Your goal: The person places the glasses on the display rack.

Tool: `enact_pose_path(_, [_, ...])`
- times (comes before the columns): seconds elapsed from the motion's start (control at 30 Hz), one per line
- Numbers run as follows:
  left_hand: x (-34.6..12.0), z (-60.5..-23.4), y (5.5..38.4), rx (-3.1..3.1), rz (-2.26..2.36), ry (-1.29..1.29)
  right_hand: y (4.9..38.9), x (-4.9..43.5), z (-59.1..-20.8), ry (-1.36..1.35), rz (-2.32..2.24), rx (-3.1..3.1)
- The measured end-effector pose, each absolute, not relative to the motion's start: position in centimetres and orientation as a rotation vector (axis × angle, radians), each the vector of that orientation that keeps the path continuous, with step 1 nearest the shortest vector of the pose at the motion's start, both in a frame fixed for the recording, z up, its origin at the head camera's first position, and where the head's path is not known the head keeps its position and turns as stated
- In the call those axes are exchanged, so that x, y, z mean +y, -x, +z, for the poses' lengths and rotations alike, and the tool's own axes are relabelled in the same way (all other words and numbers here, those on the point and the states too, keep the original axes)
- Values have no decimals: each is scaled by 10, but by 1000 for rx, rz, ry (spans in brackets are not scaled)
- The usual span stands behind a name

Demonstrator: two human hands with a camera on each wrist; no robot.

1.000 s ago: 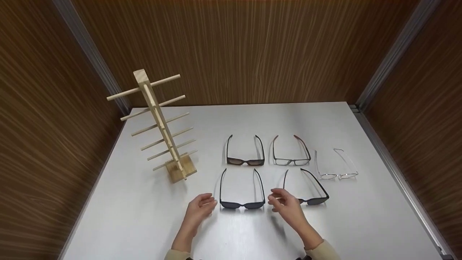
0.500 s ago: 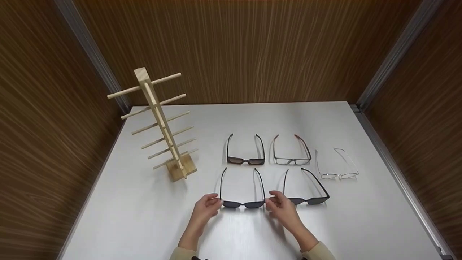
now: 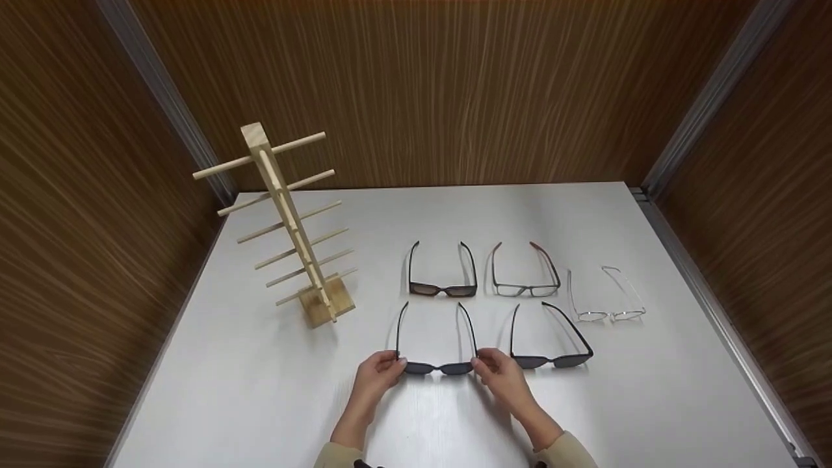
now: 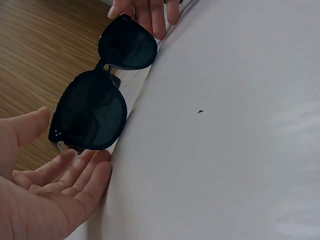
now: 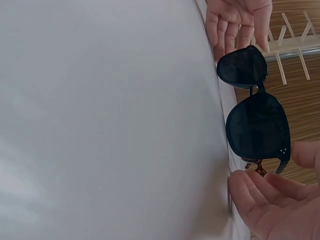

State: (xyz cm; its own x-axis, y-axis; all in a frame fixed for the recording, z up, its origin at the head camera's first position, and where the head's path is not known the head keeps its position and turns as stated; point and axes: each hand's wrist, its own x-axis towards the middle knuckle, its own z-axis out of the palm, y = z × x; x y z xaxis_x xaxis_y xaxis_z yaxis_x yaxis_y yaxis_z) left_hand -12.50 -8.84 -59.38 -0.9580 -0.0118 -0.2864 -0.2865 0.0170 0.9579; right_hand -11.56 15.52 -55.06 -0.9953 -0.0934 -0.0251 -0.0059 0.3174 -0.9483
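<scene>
A pair of black sunglasses with dark lenses [image 3: 419,368] lies on the white table, temples unfolded and pointing away from me. My left hand [image 3: 376,377] pinches its left end, thumb at the front and fingers around the hinge. At the opposite end my right hand [image 3: 504,376] does likewise. Both wrist views show the dark lenses close up, the left hand's thumb [image 4: 35,125] and the right hand's thumb [image 5: 305,154] right by the frame corners. Just right of my right hand sits a second dark pair of sunglasses [image 3: 571,361].
Behind are brown-lensed sunglasses [image 3: 426,290], glasses with red temple tips [image 3: 543,292] and thin wire-framed glasses [image 3: 627,316] at the right. A wooden rack with several pegs [image 3: 286,208] stands on the left. Wood-grain panels [image 3: 416,91] enclose the table [image 3: 227,390].
Both hands have moved inward from either side of the front sunglasses and taken hold of its two ends. The other glasses and the rack stay put.
</scene>
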Motion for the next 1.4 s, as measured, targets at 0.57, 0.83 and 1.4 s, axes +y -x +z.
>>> enact_pose_path(0.57, [-84,-600,127,2096,2087,363,133,156,-589,-191,-1918,2266])
enact_pose_path(0.83, [-87,-595,121,2087,2090,417,132,152,-586,-210,-1960,2228])
enact_pose_path(1.4, [-110,-581,110,2078,2113,635,138,130,-584,10,-1942,2200])
